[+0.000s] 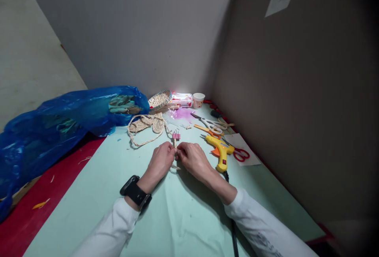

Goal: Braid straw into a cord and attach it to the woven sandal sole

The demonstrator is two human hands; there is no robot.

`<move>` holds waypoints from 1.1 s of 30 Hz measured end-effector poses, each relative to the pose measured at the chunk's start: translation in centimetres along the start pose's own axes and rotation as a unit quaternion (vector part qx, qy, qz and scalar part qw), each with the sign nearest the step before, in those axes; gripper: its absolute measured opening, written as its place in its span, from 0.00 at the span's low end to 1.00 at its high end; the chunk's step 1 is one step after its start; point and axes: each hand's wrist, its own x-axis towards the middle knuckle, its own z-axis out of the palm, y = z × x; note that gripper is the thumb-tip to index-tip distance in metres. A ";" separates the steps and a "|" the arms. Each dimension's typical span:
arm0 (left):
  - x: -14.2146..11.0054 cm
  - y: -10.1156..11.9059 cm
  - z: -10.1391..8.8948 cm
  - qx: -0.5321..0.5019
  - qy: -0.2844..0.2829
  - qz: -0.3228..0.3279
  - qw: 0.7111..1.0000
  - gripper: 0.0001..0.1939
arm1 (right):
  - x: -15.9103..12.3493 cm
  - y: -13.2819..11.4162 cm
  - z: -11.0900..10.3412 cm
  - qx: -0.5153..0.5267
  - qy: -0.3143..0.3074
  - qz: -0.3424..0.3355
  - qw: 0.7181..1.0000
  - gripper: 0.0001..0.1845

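My left hand (161, 162) and my right hand (193, 159) meet at the middle of the pale green table cover (124, 194). Both have their fingers pinched on the near end of a braided straw cord (175, 143). A small pink binder clip (176, 135) is clamped on that cord just beyond my fingertips. The cord runs back to a loose coil of braid and woven oval pieces (146, 124). A black watch (135, 191) sits on my left wrist.
A yellow glue gun (220, 151) lies right of my right hand, its black cable running toward me. Scissors (211, 124) and red-handled scissors (241, 154) lie beyond. A blue plastic bag (59, 119) fills the left. A woven basket (160, 100), packet and cup (198, 100) stand by the wall.
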 end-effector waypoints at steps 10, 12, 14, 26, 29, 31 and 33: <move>0.0 -0.1 0.0 -0.036 -0.018 -0.027 0.999 0.18 | -1.0 -1.1 -0.5 -0.165 0.013 -0.009 0.986 0.10; 0.0 -0.4 0.0 -0.075 -0.035 -0.044 0.996 0.18 | -1.3 -1.6 -0.4 -0.179 0.007 -0.020 0.984 0.10; 0.0 -0.6 0.0 -0.120 -0.059 -0.061 0.989 0.18 | -1.7 -2.0 0.0 -0.185 0.000 -0.031 0.982 0.10; -0.3 -1.1 -0.9 -0.322 -0.089 -0.058 0.941 0.07 | -2.1 -1.5 0.2 -0.072 -0.020 -0.090 0.993 0.10; -0.5 -0.8 -0.9 -0.327 -0.090 -0.054 0.939 0.06 | -1.1 -0.4 -0.9 0.012 0.024 -0.049 0.998 0.17; -0.6 -0.7 -1.0 -0.322 -0.092 -0.048 0.941 0.05 | -0.3 0.3 -1.1 0.057 0.011 -0.044 0.997 0.17; -0.7 -0.7 -1.0 -0.310 -0.097 -0.041 0.945 0.05 | 0.3 0.9 -0.6 0.102 -0.031 -0.050 0.993 0.16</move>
